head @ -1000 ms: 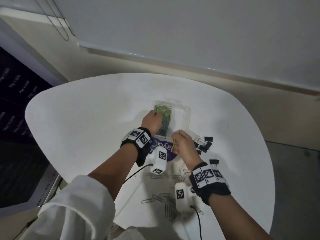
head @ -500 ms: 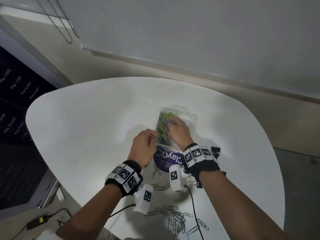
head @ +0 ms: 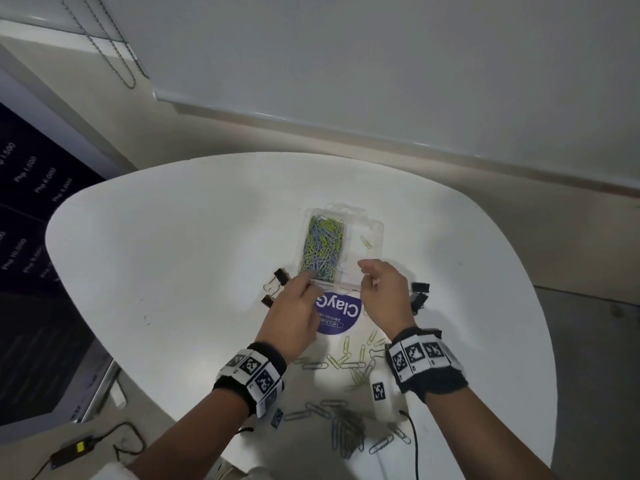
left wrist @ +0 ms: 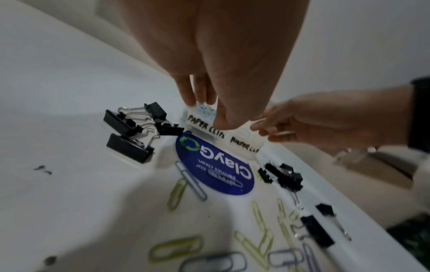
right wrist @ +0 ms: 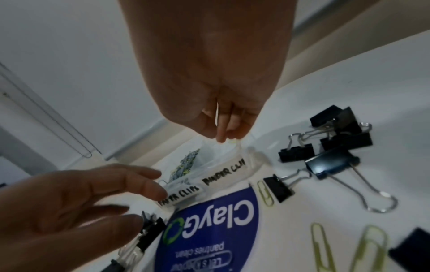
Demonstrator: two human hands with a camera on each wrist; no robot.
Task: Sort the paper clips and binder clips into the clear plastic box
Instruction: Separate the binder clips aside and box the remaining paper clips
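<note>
The clear plastic box [head: 372, 233] lies on the white table [head: 173, 254]. Its left compartment is full of green and blue paper clips [head: 322, 247]; the right one holds a single yellow-green clip [head: 365, 241]. Handwritten labels on its near wall read PAPER CLIPS [left wrist: 204, 127] and BINDER CLIP [right wrist: 224, 171]. My left hand [head: 301, 296] hovers at the near left corner, fingers spread and holding nothing. My right hand [head: 374, 282] is at the near right corner, thumb and forefinger apart. Black binder clips lie left [head: 277, 282] and right [head: 419, 294] of the box. Loose paper clips [head: 346, 362] lie near my wrists.
A round blue ClayGo sticker [head: 337, 311] is on the table just in front of the box. More paper clips [head: 346, 434] are heaped at the table's near edge. A cable and adapter [head: 69, 452] lie on the floor at the lower left.
My right hand has drawn back from over the box to its near edge. My left hand has moved forward to the near left corner. A yellow-green clip now shows in the right compartment.
</note>
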